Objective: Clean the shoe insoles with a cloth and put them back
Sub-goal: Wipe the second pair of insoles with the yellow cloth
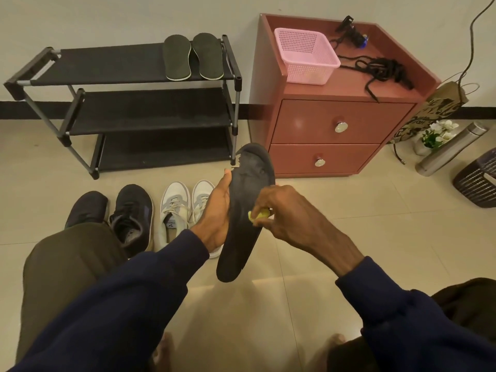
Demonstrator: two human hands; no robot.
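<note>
My left hand grips a worn dark insole by its left edge, holding it up over the floor with the toe end pointing away. My right hand pinches a small yellow-green cloth against the insole's middle; most of the cloth is hidden by my fingers. Two more dark insoles lie side by side on the top shelf of the black shoe rack. On the floor stand a black pair of shoes and a white pair of sneakers, partly hidden behind my left hand.
A reddish two-drawer cabinet stands right of the rack, carrying a pink basket and black laces. At far right are a steel bottle, a small flower pot, a paper bag and a dark woven basket.
</note>
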